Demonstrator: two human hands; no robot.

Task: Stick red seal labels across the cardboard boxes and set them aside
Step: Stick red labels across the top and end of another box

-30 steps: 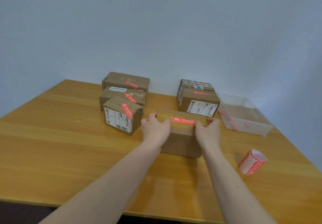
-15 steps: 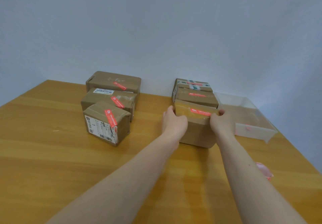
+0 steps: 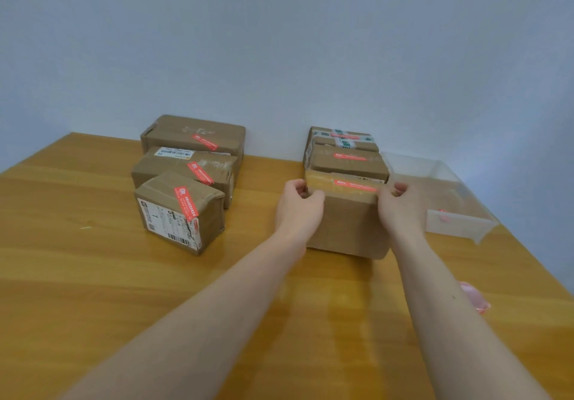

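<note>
A cardboard box with a red seal label across its top stands on the wooden table, right in front of two sealed boxes at the back. My left hand grips its left end, fingers curled over the top edge. My right hand grips its right end the same way. The roll of red labels lies at the right, mostly hidden behind my right forearm.
Three sealed boxes stand in a row at the back left. A clear plastic tray sits at the back right beside the held box. A pale wall rises directly behind the table's far edge.
Both hands carried the labelled box away from me and to the right, up against the two sealed boxes at the back. The view shifted with it.
</note>
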